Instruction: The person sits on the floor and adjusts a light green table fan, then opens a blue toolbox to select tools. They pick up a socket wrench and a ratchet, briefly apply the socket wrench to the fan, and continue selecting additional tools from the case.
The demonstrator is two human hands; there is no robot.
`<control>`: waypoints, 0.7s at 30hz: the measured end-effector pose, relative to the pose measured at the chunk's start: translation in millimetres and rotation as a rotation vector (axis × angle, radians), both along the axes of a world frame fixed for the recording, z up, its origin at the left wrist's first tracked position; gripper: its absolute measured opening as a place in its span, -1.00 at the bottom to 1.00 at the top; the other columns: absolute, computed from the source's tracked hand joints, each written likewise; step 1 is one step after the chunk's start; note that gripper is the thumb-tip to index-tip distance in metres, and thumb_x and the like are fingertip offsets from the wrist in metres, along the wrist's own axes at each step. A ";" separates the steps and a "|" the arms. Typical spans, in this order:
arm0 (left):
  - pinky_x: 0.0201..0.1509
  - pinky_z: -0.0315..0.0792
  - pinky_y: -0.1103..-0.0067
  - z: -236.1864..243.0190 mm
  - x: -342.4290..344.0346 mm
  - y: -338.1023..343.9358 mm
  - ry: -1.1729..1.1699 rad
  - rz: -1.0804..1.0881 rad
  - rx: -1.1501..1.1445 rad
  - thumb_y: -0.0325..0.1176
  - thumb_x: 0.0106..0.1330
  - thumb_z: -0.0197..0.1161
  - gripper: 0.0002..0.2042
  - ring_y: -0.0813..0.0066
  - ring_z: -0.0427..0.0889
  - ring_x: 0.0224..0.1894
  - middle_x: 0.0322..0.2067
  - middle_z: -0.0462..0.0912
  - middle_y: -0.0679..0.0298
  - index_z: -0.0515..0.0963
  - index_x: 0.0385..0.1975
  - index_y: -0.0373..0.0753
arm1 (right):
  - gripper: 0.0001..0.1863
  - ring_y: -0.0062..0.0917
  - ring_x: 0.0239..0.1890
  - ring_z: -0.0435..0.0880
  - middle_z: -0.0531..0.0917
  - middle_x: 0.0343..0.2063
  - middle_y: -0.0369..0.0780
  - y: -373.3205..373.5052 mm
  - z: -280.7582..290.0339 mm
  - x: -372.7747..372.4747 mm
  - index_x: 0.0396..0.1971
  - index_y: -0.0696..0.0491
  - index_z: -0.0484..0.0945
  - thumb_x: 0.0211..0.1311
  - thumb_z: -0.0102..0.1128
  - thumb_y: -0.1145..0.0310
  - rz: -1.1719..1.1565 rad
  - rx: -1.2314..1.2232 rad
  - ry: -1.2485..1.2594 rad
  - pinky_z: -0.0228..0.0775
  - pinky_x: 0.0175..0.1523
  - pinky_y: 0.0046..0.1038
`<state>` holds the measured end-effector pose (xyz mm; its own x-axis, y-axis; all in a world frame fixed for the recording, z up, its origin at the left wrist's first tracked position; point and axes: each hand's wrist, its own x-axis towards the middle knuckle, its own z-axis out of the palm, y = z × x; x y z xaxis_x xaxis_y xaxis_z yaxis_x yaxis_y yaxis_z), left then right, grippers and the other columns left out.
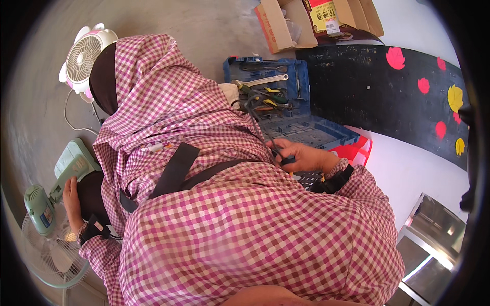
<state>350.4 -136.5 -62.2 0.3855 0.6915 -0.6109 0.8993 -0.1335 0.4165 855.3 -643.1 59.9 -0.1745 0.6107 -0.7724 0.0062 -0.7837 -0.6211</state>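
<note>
My right hand [298, 155] is closed on a dark cable [260, 125] with a small black piece by the fingers; the cable runs up toward the tool case. My left hand [73, 201] rests with fingers extended at the far left, beside my dark-covered leg [93, 191] and the neck of a pale green fan [43, 211]; whether it touches the fan is unclear. A checked garment [245, 239] covers my lap, with black straps across it. An open blue tool case [329, 130] holds wrenches, pliers and screwdrivers just beyond my right hand.
A white-and-pink fan [84, 58] stands at upper left. Cardboard boxes [286, 25] lie at the top. A black board [347, 76] with red and yellow leaf cutouts runs along the right, above a red object [362, 150]. A stainless-steel structure [431, 227] is at lower right.
</note>
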 end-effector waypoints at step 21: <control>-0.01 0.37 0.49 -6.5 -45.8 -1.7 0.047 0.047 0.011 -0.11 0.42 0.03 -0.60 0.29 0.58 -0.17 -0.26 0.64 0.05 0.54 -0.11 -0.39 | -0.72 -0.14 -0.06 0.57 0.57 -0.06 -0.05 50.5 46.3 -25.2 -0.25 0.14 0.64 0.03 0.24 0.35 0.474 0.066 -0.350 0.41 0.03 -0.21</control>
<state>304.7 -138.2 -68.7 0.3235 0.7151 -0.6197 0.9231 -0.0947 0.3726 830.1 -592.6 106.2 -0.1820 0.5770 -0.7962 0.5592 -0.6053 -0.5665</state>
